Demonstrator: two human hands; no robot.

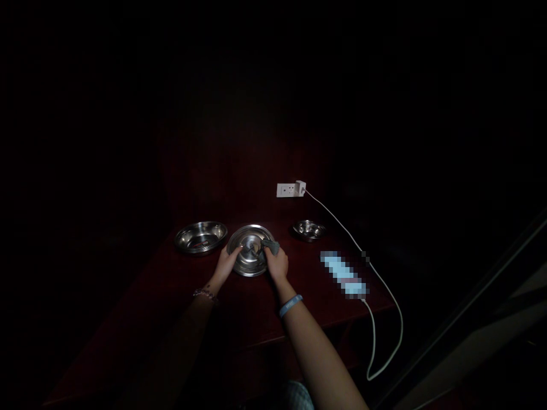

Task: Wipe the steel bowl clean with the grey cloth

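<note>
A shiny round metal bowl [250, 265] is held over the dark red table, its inside facing me. My left hand [226, 263] grips its left rim, thumb over the edge and the other fingers hidden behind. At the right side of the bowl, my right hand [277, 263] is closed on a dark grey-green cloth [270, 246], pressed against the inner wall. Whether the right fingers also hold the rim is hard to make out. Left of the bowl lies a wider stack of metal bowls [200, 236].
A small metal bowl [308, 229] stands at the back right. A lit, blurred-out phone [344, 274] lies on the table [171, 307], its white cable [342, 225] looping past the right edge to a charger [300, 188] in the wall socket [285, 190]. The surroundings are very dark.
</note>
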